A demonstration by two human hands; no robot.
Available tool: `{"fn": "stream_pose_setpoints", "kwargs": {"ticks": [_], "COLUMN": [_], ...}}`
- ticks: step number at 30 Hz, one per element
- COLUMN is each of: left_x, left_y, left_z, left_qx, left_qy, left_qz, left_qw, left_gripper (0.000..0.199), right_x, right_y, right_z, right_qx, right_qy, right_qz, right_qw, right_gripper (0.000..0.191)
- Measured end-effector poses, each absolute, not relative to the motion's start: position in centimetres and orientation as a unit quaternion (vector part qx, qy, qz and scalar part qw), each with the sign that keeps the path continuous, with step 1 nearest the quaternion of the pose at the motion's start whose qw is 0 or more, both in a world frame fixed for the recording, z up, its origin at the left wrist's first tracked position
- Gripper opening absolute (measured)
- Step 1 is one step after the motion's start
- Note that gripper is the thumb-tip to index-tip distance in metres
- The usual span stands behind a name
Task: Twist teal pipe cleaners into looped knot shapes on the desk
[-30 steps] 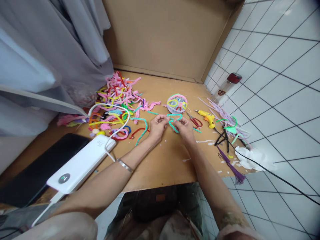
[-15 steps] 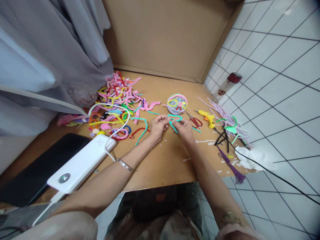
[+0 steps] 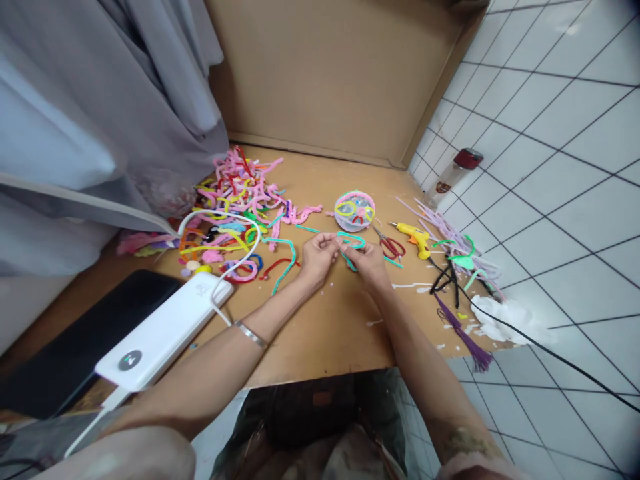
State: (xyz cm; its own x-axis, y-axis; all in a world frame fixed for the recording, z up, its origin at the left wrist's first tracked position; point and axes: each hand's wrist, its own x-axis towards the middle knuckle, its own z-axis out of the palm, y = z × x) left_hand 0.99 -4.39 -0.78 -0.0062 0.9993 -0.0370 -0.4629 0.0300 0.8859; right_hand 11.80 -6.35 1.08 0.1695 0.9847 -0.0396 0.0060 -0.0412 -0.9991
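Between my two hands is a turquoise pipe cleaner (image 3: 356, 237) bent into a loop. My left hand (image 3: 320, 257) pinches its left end, fingertips close together. My right hand (image 3: 369, 261) grips the loop from the right with thumb and fingers, and part of the loop shows below the thumb. Just beyond the hands stands a round clear tub (image 3: 354, 212) with pink, yellow and red pieces on top. Red-handled scissors (image 3: 393, 247) lie right of my right hand. Another bent turquoise pipe cleaner (image 3: 291, 257) lies left of my left hand.
A pile of coloured pipe cleaners (image 3: 245, 193) covers the back left. A white power bank (image 3: 163, 333) and a black phone-like slab (image 3: 90, 340) lie at left. To the right are a yellow glue gun (image 3: 415, 239), lilac stems (image 3: 435, 227), a purple tassel (image 3: 465, 337) and a bottle (image 3: 455, 175).
My fingertips have drawn closer together on the turquoise pipe cleaner, and its loop has turned slightly. The view has shifted a little; the other things lie as before.
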Motion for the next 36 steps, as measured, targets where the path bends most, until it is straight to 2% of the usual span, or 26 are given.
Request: {"fn": "stream_pose_setpoints", "kwargs": {"ticks": [10, 26, 36], "left_x": [0.49, 0.99, 1.20], "left_y": [-4.44, -4.81, -5.12], "left_z": [-0.93, -1.03, -1.14], "left_qx": [0.381, 0.405, 0.361], "left_qy": [0.331, 0.343, 0.327], "left_qz": [0.565, 0.570, 0.568], "left_qw": [0.653, 0.628, 0.663], "left_gripper": [0.029, 0.027, 0.031], "right_x": [12.70, 12.48, 12.69], "right_y": [-6.25, -6.13, -6.24], "right_z": [1.36, 1.30, 1.13], "right_qx": [-0.533, -0.537, -0.514], "right_qy": [-0.432, -0.407, -0.412], "right_qz": [0.465, 0.463, 0.487], "right_qw": [0.559, 0.575, 0.573], "right_gripper": [0.031, 0.040, 0.030]}}
